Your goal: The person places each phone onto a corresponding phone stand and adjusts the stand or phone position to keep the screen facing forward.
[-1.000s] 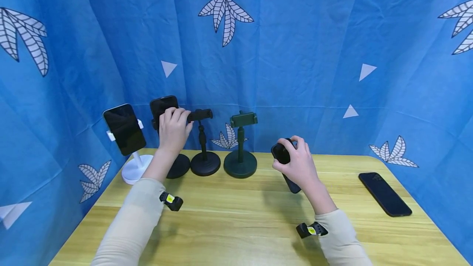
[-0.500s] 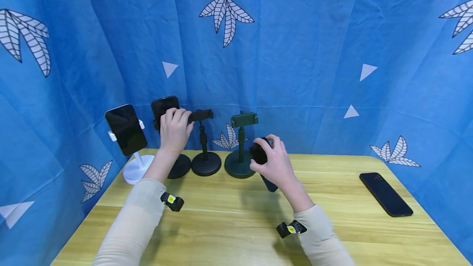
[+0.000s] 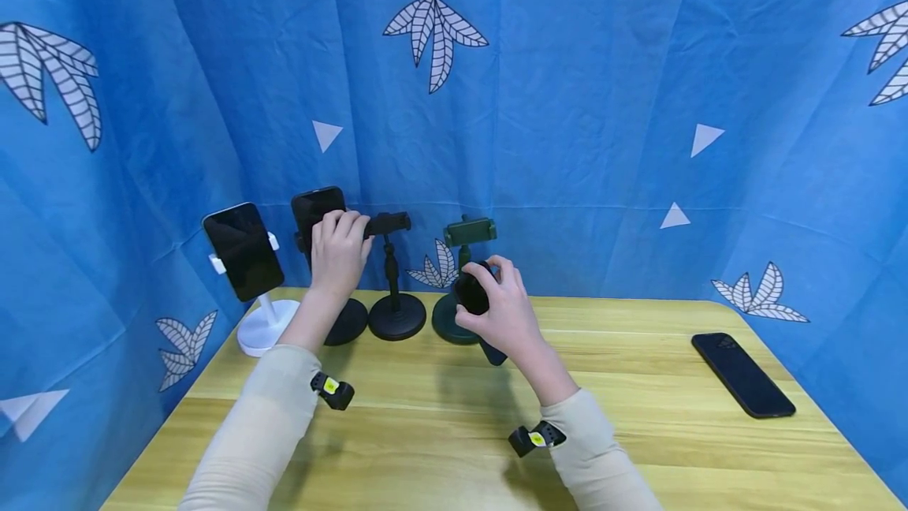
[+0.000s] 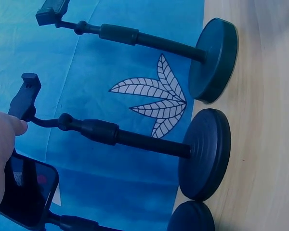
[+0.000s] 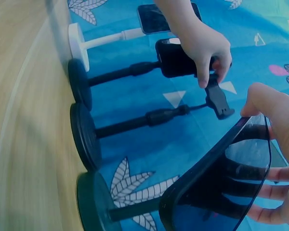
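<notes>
My left hand (image 3: 339, 247) is raised at the back left, its fingers curled over the left end of the clamp on an empty black stand (image 3: 391, 259). In the left wrist view a fingertip of this hand (image 4: 5, 139) touches that stand's clamp (image 4: 26, 96). Just behind it, another black stand holds a dark phone (image 3: 315, 207). My right hand (image 3: 500, 310) grips a dark phone (image 3: 471, 295) held tilted above the table, directly in front of the green stand (image 3: 467, 232). The right wrist view shows that phone (image 5: 216, 187) close up, with my fingers (image 5: 279, 125) round its edge.
A white stand (image 3: 264, 322) at the far left carries a phone (image 3: 241, 251). Another dark phone (image 3: 742, 374) lies flat near the right edge of the wooden table (image 3: 440, 432). Blue patterned cloth (image 3: 567, 101) walls in the back and both sides.
My right hand has carried its phone leftward, from the right of the green stand to just in front of it. My left hand has stayed on the black stand's clamp.
</notes>
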Tool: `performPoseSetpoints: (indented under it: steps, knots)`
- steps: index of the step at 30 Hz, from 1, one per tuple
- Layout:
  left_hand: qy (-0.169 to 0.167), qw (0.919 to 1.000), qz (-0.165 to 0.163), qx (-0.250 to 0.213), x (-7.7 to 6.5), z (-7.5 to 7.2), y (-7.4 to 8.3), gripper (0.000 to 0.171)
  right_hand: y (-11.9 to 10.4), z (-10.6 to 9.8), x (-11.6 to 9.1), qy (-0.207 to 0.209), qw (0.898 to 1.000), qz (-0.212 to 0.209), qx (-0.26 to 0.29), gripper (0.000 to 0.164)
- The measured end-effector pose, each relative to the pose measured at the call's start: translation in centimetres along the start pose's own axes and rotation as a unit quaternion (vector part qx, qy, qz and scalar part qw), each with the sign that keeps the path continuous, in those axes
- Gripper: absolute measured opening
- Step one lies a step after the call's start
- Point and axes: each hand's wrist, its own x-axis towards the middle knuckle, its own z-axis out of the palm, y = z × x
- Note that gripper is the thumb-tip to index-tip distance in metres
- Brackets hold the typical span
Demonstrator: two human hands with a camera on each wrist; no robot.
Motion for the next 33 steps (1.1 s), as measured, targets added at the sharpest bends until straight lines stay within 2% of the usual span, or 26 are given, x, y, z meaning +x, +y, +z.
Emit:
performPoseSetpoints:
  steps: [14, 23, 33]
  knots:
    - [-0.010, 0.9996, 0.010, 0.023, 0.1, -0.1, -0.1, 0.033, -1.4, 1.5, 1.0, 0.015, 0.999, -0.035, 0.023, 0.052]
    - [-0.020, 0.9996, 0.008, 0.019, 0.2, -0.1, -0.1, 0.031, -2.6, 2.4, 2.1, 0.031, 0.996, -0.062, 0.052, 0.052]
    - [-0.009, 0.9998, 0.009, 0.018, 0.1, -0.1, -0.1, 0.031, -3.7, 3.3, 3.6, 0.050, 0.991, -0.097, 0.075, 0.051]
